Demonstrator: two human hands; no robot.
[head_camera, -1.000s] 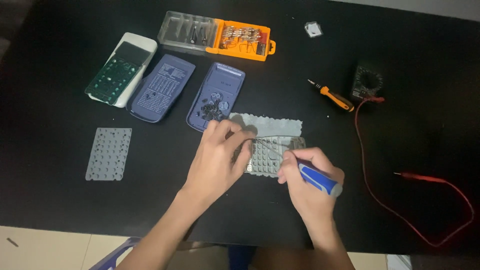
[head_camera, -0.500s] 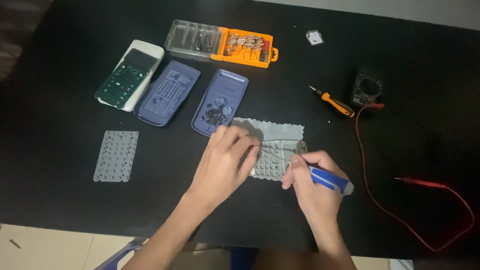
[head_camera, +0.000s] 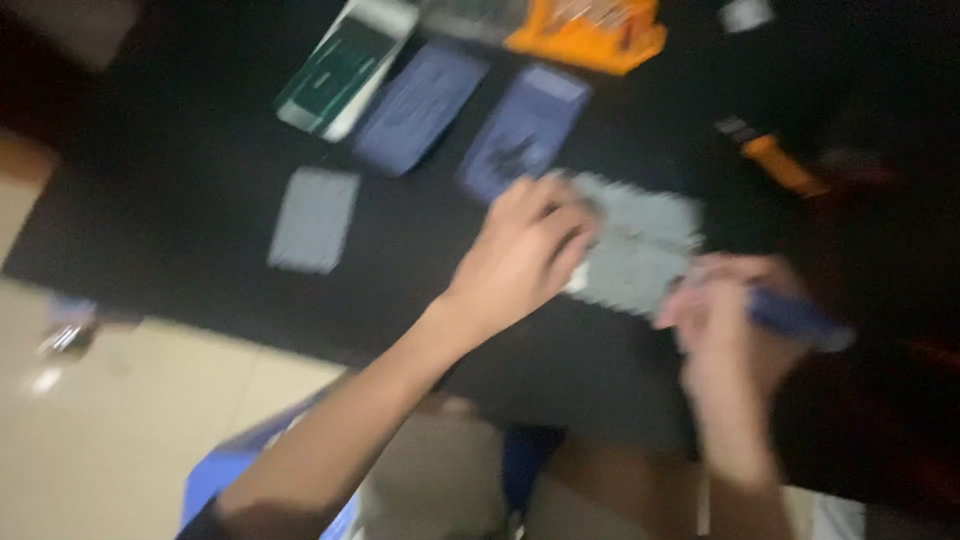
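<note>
Currently blurred. Left hand (head_camera: 520, 255) pressed flat, fingers curled, on grey rubbery keypad mat (head_camera: 640, 250) lying mid black tabletop (head_camera: 200, 130). Right hand (head_camera: 725, 320) closed around blue-handled tool (head_camera: 795, 318) at mat's edge. Risk, judged: tip slipping, gouging mat; mat skidding under loosened pressure.

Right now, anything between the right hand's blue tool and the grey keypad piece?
Nothing visible. The right hand holds the blue-handled tool at the grey keypad piece's right edge. The left hand rests on its left edge, away from the tool. Heavy blur hides the tip.

hands (head_camera: 620, 290) motion-blurred, orange case (head_camera: 590, 28) cut off
</note>
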